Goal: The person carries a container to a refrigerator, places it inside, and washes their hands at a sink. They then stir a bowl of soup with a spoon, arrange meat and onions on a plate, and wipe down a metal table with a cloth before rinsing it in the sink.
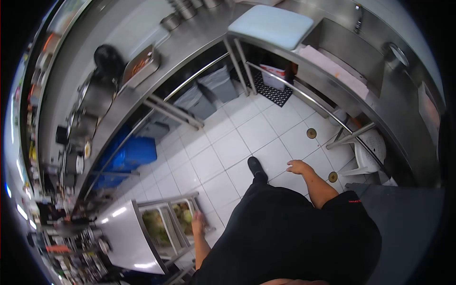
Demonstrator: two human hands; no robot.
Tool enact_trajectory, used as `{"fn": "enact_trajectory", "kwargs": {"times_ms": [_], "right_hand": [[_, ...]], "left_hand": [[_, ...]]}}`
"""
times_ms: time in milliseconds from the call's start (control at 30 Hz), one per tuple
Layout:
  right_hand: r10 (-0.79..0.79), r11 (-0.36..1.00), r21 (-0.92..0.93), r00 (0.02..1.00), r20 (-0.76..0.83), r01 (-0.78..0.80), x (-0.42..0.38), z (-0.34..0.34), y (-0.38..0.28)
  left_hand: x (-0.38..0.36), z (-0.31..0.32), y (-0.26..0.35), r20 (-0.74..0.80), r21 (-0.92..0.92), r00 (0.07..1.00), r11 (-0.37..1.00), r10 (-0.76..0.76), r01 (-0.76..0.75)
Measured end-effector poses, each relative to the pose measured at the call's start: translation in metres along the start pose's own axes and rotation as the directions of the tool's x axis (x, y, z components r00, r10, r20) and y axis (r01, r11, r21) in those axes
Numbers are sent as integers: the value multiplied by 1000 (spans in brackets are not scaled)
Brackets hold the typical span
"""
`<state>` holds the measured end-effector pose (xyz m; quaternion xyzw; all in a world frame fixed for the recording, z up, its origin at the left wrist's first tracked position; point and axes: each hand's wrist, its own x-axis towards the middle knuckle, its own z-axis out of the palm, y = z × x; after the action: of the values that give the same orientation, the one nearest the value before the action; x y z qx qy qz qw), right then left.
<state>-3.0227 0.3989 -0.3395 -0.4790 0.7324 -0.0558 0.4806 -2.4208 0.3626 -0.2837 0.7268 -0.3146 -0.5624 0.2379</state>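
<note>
My left hand (pixel 198 223) is at the lower centre-left, beside the rack of trays; it is blurred, and its fingers cannot be made out. Green leafy food (pixel 156 227) shows in one tray of the metal rack (pixel 166 202), with more in the tray nearest that hand. Over the white floor tiles, to the right of my black shoe (pixel 257 167), hangs my right hand (pixel 298 166). Its fingers are slightly bent and apart, and nothing is in them.
A steel counter (pixel 183 50) carries a tray of orange-red food (pixel 141 65). Grey bins (pixel 195 102) and a blue bin (pixel 126 154) stand below. At the right are a sink (pixel 349 45), a blue-white board (pixel 270 24) and a white plastic stool (pixel 368 154). A steel table (pixel 124 237) lies lower left.
</note>
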Motion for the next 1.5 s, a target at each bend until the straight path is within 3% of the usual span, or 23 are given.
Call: {"fn": "enact_trajectory", "kwargs": {"times_ms": [133, 200, 267, 333, 400, 467, 500, 533, 567, 633, 733, 833, 933, 967, 1033, 1100, 1167, 1200, 1267, 1300, 1367, 1467, 1500], "right_hand": [[48, 993, 118, 989, -139, -32, 12, -53, 30], [94, 975, 221, 950, -299, -28, -4, -104, 26], [-44, 908, 348, 877, -478, 235, 11, -134, 55], [-28, 870, 351, 745, -667, 346, -17, -196, 19], [206, 849, 453, 618, -758, 273, -41, -247, -18], [255, 908, 395, 563, -786, 140, -72, -301, -50], [285, 880, 439, 539, -793, 182, -74, -319, -45], [315, 848, 480, 515, -797, 225, -73, -334, -37], [282, 859, 432, 450, -847, 274, -72, -348, -30], [204, 879, 310, 302, -931, 362, -65, -380, -10], [132, 907, 155, 85, -988, 391, -37, -430, 26], [171, 889, 201, 110, -979, 412, -9, -482, 81], [211, 946, 234, 123, -970, 222, 12, -538, 135], [293, 939, 321, 195, -936, 128, 8, -557, 151], [427, 899, 434, 354, -832, -65, 5, -599, 155], [277, 961, 266, 245, -929, -75, 39, -622, 213], [412, 907, 405, 428, -804, -113, 53, -653, 244], [419, 904, 413, 424, -803, -110, 65, -664, 257], [433, 897, 426, 416, -800, -115, 86, -682, 277], [447, 881, 471, 410, -795, -48, 97, -688, 284], [490, 822, 561, 381, -784, 98, 117, -704, 294], [524, 707, 596, 284, -803, 380, 129, -722, 299], [504, 697, 591, 308, -807, 406, 125, -724, 299]], "left_hand": [[6, 31, -37, -39, 357, 918, 852, -395, 382], [23, 63, -24, 6, 475, 891, 785, -455, 398], [46, 95, -1, 70, 570, 881, 743, -468, 350], [81, 127, 31, 147, 635, 892, 732, -428, 246], [127, 160, 74, 233, 653, 922, 752, -308, 86], [185, 204, 136, 328, 624, 940, 769, -97, -138], [214, 227, 172, 358, 593, 933, 767, 22, -245], [180, 276, 260, 211, 689, 977, 711, -12, -140], [212, 302, 293, 319, 602, 931, 721, 175, -342], [243, 364, 371, 485, 535, 743, 517, 461, -669], [177, 456, 487, 571, 524, 514, 197, 640, -829], [128, 540, 551, 570, 522, 374, 28, 731, -852], [109, 627, 596, 576, 582, 322, -100, 751, -807], [108, 652, 609, 597, 605, 313, -158, 739, -781], [107, 698, 624, 592, 694, 361, -228, 720, -683], [90, 740, 630, 581, 746, 507, -168, 637, -644], [82, 788, 604, 529, 727, 459, -102, 714, -679], [52, 807, 606, 602, 698, 466, -144, 648, -702], [20, 854, 575, 760, 464, 208, -289, 616, -838], [-3, 876, 570, 866, 299, 100, -347, 490, -889], [-50, 909, 561, 994, 42, 51, -89, -101, -995], [-76, 926, 555, 981, -171, -185, -196, 57, -966], [-63, 928, 561, 960, -97, -173, -321, 218, -942]]}}
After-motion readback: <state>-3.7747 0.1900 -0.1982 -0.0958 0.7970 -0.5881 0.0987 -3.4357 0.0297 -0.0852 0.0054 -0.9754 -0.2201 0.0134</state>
